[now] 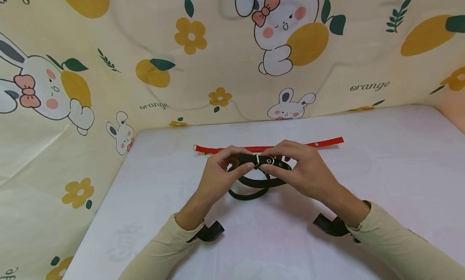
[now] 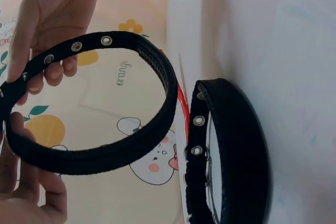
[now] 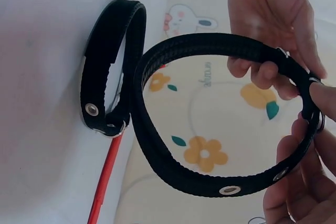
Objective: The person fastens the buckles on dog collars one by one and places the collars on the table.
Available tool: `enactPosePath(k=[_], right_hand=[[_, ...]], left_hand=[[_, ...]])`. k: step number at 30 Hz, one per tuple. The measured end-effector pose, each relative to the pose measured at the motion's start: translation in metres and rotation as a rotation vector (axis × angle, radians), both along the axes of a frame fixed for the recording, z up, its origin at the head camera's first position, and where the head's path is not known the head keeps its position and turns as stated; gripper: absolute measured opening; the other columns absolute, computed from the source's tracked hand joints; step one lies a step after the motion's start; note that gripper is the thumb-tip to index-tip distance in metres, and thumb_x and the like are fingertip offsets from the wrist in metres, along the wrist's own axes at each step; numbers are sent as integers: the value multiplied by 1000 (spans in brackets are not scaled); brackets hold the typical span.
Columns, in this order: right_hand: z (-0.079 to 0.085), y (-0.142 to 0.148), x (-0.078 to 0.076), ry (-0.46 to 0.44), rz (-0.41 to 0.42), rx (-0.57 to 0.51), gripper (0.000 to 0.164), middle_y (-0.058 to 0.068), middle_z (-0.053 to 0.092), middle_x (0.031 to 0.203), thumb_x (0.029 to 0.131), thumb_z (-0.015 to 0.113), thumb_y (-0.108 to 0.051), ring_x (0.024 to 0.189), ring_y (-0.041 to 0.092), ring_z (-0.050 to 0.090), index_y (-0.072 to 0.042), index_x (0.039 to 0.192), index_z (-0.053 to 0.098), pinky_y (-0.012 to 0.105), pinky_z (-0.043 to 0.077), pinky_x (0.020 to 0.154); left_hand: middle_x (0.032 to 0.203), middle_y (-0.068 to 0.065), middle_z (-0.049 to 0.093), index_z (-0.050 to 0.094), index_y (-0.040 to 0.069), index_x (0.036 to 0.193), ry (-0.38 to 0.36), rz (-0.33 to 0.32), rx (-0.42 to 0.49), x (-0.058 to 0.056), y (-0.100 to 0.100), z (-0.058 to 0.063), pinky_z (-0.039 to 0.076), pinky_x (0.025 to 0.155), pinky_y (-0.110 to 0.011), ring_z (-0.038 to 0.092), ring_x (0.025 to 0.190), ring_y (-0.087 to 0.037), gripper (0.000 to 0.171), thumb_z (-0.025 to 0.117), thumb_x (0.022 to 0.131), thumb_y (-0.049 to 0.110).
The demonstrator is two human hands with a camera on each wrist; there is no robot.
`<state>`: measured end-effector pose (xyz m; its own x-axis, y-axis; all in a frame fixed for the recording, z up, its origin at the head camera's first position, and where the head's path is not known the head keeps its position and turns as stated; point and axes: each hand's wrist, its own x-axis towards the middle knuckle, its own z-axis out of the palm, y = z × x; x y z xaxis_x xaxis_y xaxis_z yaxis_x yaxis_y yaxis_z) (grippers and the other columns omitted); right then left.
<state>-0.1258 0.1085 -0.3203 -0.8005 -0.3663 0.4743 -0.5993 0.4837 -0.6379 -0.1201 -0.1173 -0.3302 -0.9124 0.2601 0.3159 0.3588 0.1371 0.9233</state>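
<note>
A black collar with metal eyelets and a buckle is fastened into a loop, raised over the table. My left hand pinches it left of the buckle, thumb in front and fingers behind. On the other side of the buckle, my right hand pinches the eyelet end of the strap. The raised loop hangs between both hands in the left wrist view. Below it, a second black collar, also looped, stands on its edge on the table. Its eyelets and a metal ring show in the right wrist view.
Behind the hands a red collar lies stretched out across the table, its middle partly hidden by the fingers. The white tabletop ends at a cream cloth printed with rabbits and oranges. Dark straps hang at both wrists.
</note>
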Motion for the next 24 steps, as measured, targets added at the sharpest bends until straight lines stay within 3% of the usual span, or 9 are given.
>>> enactPosePath(k=[8,17,24], right_hand=[[1,0,0,9,5,-6,26,-18,69,94,81,84,-29,89,-1,61,-29,106,75,20,50,76],[1,2,-2,32,4,-18,26,-18,68,92,81,84,-26,89,-1,60,-29,105,75,19,48,75],[1,4,-4,32,-1,-19,24,-19,67,91,82,83,-26,88,-1,59,-31,104,75,20,46,75]], left_hand=[[96,-13,69,71,4,108,73,34,3,0,0,-1,48,80,-26,60,85,-17,22,75,86,3],[99,-13,69,69,3,110,40,43,42,-1,-3,2,50,89,-32,65,91,-19,22,74,88,4],[95,4,69,68,0,108,-10,86,88,-1,-4,3,48,94,-40,65,93,-17,19,71,90,3]])
